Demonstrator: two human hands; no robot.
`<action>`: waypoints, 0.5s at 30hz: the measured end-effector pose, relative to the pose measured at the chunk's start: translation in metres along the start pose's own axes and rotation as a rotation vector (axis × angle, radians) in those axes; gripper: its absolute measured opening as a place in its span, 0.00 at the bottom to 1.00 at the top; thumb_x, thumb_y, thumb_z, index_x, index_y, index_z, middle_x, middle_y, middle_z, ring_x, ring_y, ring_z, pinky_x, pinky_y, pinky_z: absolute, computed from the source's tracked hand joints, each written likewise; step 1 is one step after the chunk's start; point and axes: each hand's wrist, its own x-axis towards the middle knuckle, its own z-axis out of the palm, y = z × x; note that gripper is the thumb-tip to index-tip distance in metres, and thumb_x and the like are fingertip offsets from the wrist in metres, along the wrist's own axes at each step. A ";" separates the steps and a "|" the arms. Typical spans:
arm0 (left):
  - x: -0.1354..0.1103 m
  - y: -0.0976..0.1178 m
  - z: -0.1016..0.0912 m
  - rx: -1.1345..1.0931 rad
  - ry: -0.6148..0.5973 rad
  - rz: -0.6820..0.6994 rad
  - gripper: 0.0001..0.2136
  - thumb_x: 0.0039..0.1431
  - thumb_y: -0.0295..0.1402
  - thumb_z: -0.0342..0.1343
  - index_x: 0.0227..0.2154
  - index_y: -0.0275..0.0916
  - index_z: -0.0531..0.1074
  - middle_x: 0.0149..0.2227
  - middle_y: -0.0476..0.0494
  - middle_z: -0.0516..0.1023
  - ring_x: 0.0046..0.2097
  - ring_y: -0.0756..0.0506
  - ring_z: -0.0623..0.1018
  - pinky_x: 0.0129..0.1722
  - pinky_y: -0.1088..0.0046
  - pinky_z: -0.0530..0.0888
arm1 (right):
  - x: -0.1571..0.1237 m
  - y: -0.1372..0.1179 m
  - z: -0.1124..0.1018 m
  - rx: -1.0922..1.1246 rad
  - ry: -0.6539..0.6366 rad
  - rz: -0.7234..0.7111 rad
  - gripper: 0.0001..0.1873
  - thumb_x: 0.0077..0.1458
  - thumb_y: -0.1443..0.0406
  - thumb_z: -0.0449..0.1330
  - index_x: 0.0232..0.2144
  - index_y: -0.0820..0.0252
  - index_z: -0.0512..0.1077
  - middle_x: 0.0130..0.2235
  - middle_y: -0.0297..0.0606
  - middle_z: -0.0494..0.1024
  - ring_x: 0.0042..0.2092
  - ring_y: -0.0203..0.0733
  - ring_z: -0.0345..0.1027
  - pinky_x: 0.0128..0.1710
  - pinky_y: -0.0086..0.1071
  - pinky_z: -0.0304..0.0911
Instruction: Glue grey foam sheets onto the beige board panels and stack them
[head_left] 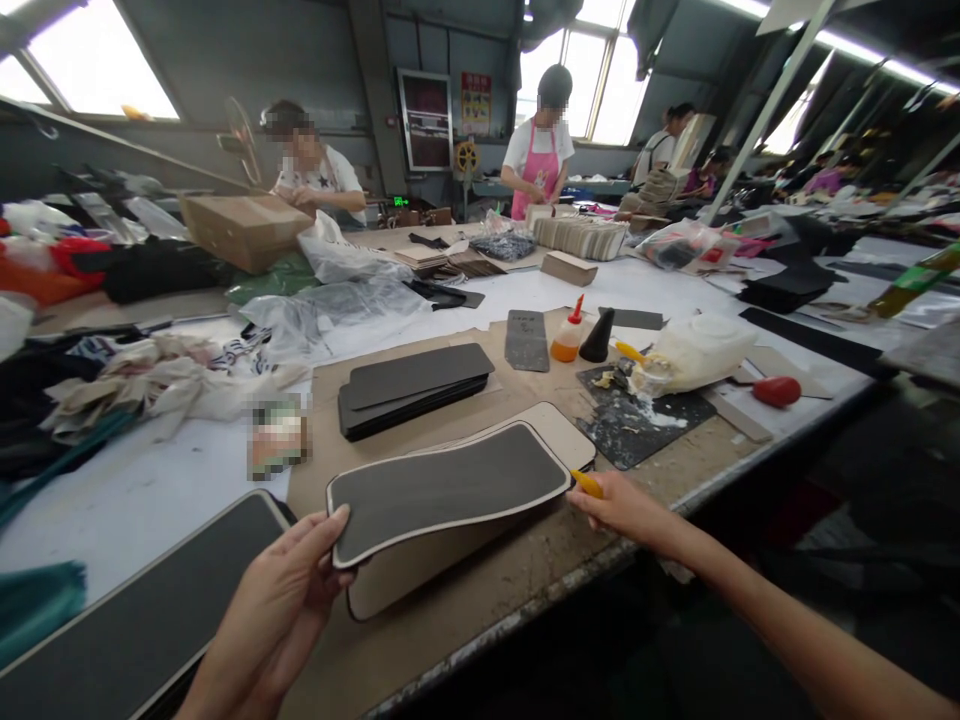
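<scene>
My left hand [289, 590] pinches the left end of a dark grey panel [450, 490] with a pale border, thumb on top. This end is raised, so the panel bows above a beige panel [412, 575] lying under it. At the panel's right end, my right hand [619, 505] is closed around a small yellow tool [587, 484]. Whether those fingers also touch the panel, I cannot tell. Behind it lies a stack of dark grey panels [420, 385]. More bordered dark panels [142, 620] lie at the lower left, partly behind my left forearm.
A white glue container [697, 350] lies on its side at a glue-smeared black board [637, 425]. Nearby stand an orange bottle [567, 338] and a black cone [598, 338]. Cloth scraps [150, 385] fill the left. Co-workers [544, 150] are across the table. The table edge [517, 625] runs along the front.
</scene>
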 end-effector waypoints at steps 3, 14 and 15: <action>-0.001 0.012 0.014 -0.005 -0.006 0.035 0.02 0.44 0.26 0.57 0.23 0.34 0.72 0.23 0.50 0.71 0.21 0.54 0.69 0.16 0.84 0.68 | -0.024 -0.023 0.006 -0.290 0.000 -0.168 0.09 0.54 0.63 0.51 0.29 0.60 0.70 0.28 0.39 0.76 0.32 0.38 0.69 0.33 0.27 0.59; -0.019 0.021 0.027 0.044 0.005 0.093 0.03 0.40 0.28 0.59 0.21 0.35 0.70 0.21 0.51 0.71 0.17 0.55 0.66 0.12 0.83 0.65 | -0.013 -0.041 0.033 -0.855 0.043 -0.057 0.18 0.55 0.76 0.45 0.46 0.68 0.65 0.33 0.52 0.78 0.36 0.50 0.74 0.33 0.34 0.67; -0.019 0.018 0.023 0.054 0.043 0.088 0.04 0.39 0.28 0.59 0.21 0.35 0.71 0.21 0.51 0.71 0.17 0.54 0.66 0.12 0.82 0.65 | -0.010 -0.036 0.032 -0.868 0.056 -0.046 0.18 0.55 0.76 0.45 0.47 0.68 0.65 0.34 0.52 0.78 0.36 0.49 0.74 0.33 0.33 0.67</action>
